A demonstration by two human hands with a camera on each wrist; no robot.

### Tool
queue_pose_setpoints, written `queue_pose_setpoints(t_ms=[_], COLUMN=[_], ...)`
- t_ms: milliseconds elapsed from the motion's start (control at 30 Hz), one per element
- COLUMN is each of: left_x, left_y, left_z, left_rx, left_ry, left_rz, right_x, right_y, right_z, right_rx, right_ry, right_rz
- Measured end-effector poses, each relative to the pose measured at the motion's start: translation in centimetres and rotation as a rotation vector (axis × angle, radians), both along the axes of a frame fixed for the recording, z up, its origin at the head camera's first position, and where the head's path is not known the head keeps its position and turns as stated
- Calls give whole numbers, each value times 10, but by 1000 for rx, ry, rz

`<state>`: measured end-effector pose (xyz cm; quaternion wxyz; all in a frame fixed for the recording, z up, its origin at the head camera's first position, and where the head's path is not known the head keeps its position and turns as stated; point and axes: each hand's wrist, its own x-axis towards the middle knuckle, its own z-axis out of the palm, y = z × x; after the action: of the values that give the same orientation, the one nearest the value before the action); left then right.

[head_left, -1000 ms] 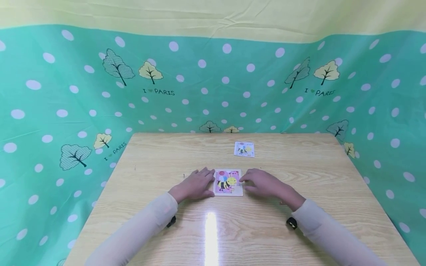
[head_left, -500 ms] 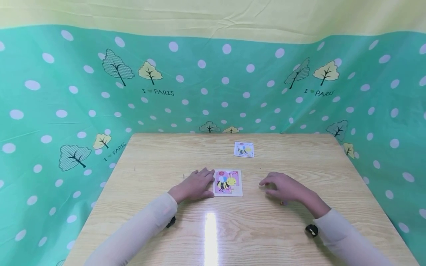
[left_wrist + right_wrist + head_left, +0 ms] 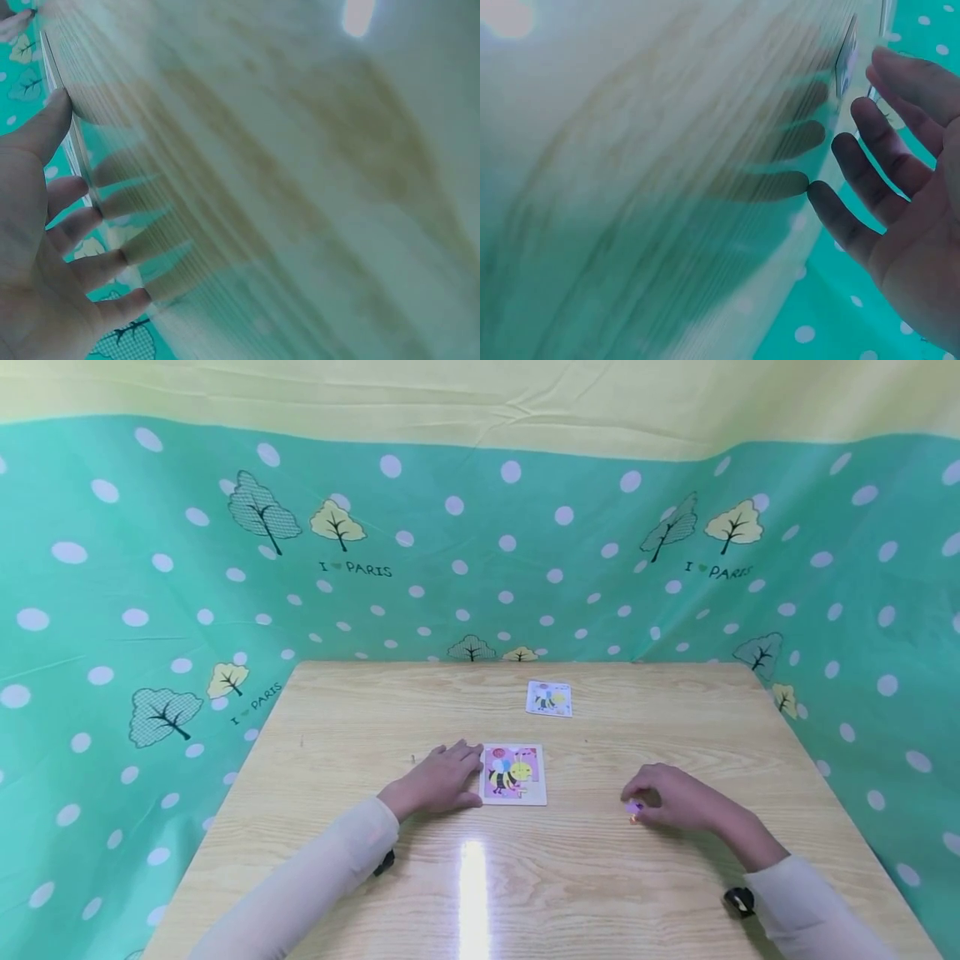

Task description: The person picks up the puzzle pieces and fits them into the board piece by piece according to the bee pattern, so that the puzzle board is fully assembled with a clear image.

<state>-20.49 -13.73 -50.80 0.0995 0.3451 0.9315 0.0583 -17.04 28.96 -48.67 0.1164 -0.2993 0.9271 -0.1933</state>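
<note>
A square bee jigsaw puzzle (image 3: 534, 793) in a pale tray lies in the middle of the table; its lower right part shows bare backing. My left hand (image 3: 441, 778) rests at the tray's left edge, and in the left wrist view the left hand's fingers (image 3: 124, 304) are spread with tips on the tabletop. Right of the tray, my right hand (image 3: 675, 797) pinches a small purple puzzle piece (image 3: 633, 807) between thumb and forefinger, low over the table. In the right wrist view the right hand (image 3: 907, 217) hides the pinched piece.
Behind the puzzle, a square bee picture card (image 3: 549, 699) lies near the back of the wooden table (image 3: 360, 710). Green dotted cloth (image 3: 510, 560) hangs around the back and both sides. A bright light reflection runs down the front of the tabletop.
My right hand has moved right and toward me, from the tray's right edge to the small puzzle piece, which it now pinches. The left hand stays at the tray.
</note>
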Motion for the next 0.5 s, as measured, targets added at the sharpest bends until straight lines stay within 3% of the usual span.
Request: queue_pose_setpoints(t_ms=[500], left_x=[2], left_y=[2], left_z=[5], left_rx=[1], left_ry=[0], left_rz=[-5], right_x=[6], right_y=[4], right_z=[0], right_rx=[41], right_ry=[15], right_rz=[10])
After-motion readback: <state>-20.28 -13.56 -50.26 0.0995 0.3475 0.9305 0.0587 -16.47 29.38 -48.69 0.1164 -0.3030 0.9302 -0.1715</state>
